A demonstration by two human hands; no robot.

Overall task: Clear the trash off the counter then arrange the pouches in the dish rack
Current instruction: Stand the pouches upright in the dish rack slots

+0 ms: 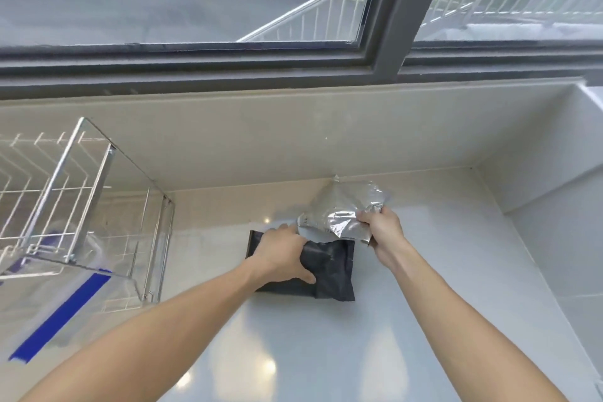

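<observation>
A black pouch (329,268) lies flat on the white counter (326,352), near the back wall. My left hand (284,254) presses on its left part, fingers curled over its top edge and thumb on its face. A crinkled silver foil pouch (339,209) is lifted off the counter just behind the black one, and my right hand (381,228) grips its right edge. The wire dish rack (65,192) stands at the left, well apart from both hands.
A clear plastic bag with a blue stripe (62,313) lies under and in front of the rack. A tiled wall and a window sill run along the back. A white side wall (554,238) closes off the counter at the right.
</observation>
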